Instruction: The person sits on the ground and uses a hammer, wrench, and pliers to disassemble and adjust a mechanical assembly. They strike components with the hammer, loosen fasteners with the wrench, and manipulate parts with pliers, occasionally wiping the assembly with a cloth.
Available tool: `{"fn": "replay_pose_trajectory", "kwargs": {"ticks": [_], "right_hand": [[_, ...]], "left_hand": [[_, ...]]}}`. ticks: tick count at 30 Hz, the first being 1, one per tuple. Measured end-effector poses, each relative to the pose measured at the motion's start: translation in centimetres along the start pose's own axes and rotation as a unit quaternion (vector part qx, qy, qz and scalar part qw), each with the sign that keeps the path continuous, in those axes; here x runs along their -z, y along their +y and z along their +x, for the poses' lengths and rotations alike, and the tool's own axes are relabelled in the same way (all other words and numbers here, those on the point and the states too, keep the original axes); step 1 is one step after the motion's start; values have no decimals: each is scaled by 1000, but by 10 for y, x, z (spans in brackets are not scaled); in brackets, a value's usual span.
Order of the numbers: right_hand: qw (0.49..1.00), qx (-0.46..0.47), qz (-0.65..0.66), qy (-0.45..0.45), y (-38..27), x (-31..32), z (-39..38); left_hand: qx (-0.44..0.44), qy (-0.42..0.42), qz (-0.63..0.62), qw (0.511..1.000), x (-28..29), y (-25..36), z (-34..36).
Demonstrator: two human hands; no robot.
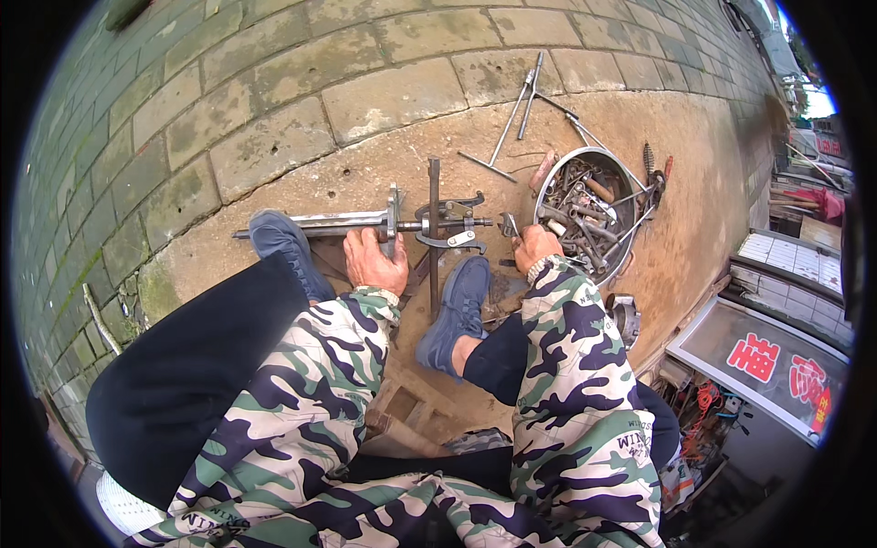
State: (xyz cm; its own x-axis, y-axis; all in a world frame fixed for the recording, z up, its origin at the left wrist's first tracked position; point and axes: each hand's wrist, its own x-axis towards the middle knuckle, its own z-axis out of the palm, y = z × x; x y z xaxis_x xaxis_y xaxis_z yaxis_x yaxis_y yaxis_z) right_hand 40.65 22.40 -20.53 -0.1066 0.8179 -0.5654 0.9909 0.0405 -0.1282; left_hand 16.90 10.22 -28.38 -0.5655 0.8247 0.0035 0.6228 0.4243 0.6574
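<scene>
My left hand (375,261) grips a steel shaft assembly (324,226) at its flat end plate (393,205); it lies horizontally between my shoes (457,315). A puller with dark jaws and pale linkage plates (459,238) is on the shaft's right part, crossed by a long upright-pointing rusty bar (434,183). My right hand (536,247) is closed on a small wrench (507,225) just right of the shaft's threaded end. Beside it stands a round metal bowl (627,178) full of tools and parts.
Metal T-handle wrenches (501,146) lie above, long red-handled tools (667,169) beside the bowl. A metal housing (623,320) is at my lower right. Paving blocks (274,73) border the dirty concrete. A framed sign board (713,333) and assorted clutter line the right side.
</scene>
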Motion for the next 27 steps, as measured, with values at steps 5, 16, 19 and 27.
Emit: {"fn": "replay_pose_trajectory", "kwargs": {"ticks": [5,16,19,27], "right_hand": [[999,37,-27,-9,-12,3,2],[952,130,-245,-128,-22,-9,41],[914,163,-327,-178,-35,4,27],[999,-39,-35,-9,-30,-36,-12]], "left_hand": [[3,3,-4,1000,3,-1,-1],[2,17,-10,1000,0,-5,-1],[5,16,-10,1000,-1,-5,-1],[4,24,-19,1000,2,-1,0]]}}
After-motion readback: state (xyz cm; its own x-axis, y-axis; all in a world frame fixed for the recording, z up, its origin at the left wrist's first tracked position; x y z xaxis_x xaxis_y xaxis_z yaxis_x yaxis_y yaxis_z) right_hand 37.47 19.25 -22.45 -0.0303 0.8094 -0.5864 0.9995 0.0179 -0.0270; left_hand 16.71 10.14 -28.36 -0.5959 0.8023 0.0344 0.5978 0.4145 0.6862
